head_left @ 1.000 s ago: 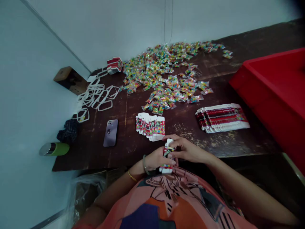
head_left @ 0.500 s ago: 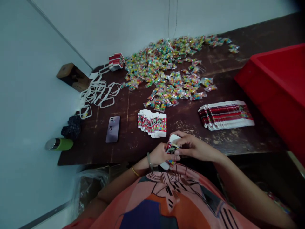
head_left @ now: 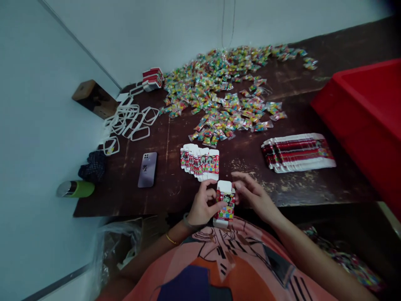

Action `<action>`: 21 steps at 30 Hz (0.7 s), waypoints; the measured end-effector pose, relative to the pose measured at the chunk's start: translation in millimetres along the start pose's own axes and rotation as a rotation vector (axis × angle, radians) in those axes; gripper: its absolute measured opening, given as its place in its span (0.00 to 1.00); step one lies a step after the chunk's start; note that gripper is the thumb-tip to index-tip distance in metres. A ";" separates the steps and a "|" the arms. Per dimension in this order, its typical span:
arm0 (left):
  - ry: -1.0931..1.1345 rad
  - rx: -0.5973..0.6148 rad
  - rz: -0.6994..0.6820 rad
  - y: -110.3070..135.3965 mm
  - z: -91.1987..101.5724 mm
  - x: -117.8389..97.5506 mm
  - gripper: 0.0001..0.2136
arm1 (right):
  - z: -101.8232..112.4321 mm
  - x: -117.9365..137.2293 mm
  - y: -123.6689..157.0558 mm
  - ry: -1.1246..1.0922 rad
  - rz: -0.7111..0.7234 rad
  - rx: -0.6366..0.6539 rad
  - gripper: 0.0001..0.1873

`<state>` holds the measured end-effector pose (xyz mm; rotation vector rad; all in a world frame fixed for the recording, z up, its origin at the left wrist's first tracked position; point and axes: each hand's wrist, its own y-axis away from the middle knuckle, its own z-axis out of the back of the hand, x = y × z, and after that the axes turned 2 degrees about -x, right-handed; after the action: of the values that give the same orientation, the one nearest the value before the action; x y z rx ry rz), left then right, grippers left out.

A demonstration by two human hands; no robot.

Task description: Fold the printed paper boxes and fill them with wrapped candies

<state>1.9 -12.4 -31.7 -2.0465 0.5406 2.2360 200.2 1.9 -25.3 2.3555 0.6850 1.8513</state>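
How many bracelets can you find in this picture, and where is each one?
2: a pale bangle just behind the left hand, and a gold bracelet farther up that arm. Any under clothing would be hidden.

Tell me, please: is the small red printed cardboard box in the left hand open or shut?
Open at its far end: the small red printed cardboard box shows a white flap sticking out there.

I view through one head-worn camera, facing forward and down: shirt [head_left: 233,261] near, table [head_left: 171,196] beyond, wall [head_left: 184,29] far.
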 end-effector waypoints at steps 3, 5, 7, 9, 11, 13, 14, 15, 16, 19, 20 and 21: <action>-0.175 0.078 -0.063 4.3 4.0 -0.8 0.21 | 0.2 -18.2 3.2 -0.281 -0.255 0.078 0.12; -0.245 0.124 -0.103 5.8 4.8 -5.9 0.15 | 4.3 -22.0 1.3 -0.321 -0.330 0.129 0.11; -0.234 0.104 -0.080 5.0 2.0 -12.3 0.11 | 9.1 -17.7 -3.3 -0.258 -0.372 0.187 0.13; -0.130 0.012 0.036 2.0 -4.0 -17.4 0.10 | 11.8 -7.2 -8.5 -0.129 -0.367 0.245 0.13; 0.102 -0.087 0.191 -1.9 -10.9 -19.9 0.07 | 10.1 5.8 -11.4 0.045 -0.246 0.255 0.12; 0.401 -0.131 0.300 -5.3 -16.0 -20.5 0.14 | 3.8 17.3 -10.9 0.235 -0.048 0.229 0.13; 0.525 -0.134 0.334 -6.5 -17.3 -20.4 0.19 | -0.2 21.4 -9.9 0.318 0.046 0.214 0.15; 0.613 -0.125 0.365 -7.2 -17.7 -20.3 0.23 | -4.3 24.1 -8.7 0.387 0.117 0.203 0.17; 0.668 -0.106 0.396 -7.7 -17.5 -20.1 0.25 | -7.9 25.5 -7.7 0.436 0.158 0.196 0.17; 0.746 -0.019 0.494 -7.5 -14.8 -18.1 0.24 | -13.1 23.2 -8.2 0.476 0.151 0.162 0.10; 0.768 0.017 0.527 -7.0 -13.9 -16.8 0.23 | -12.8 21.1 -9.4 0.466 0.127 0.155 0.09; 0.788 0.049 0.553 -6.2 -13.1 -15.2 0.22 | -11.7 19.0 -10.7 0.456 0.105 0.151 0.09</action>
<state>17.8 -7.6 -18.9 -2.9906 1.3237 1.4492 189.4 16.2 -8.4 2.0951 0.7716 2.5015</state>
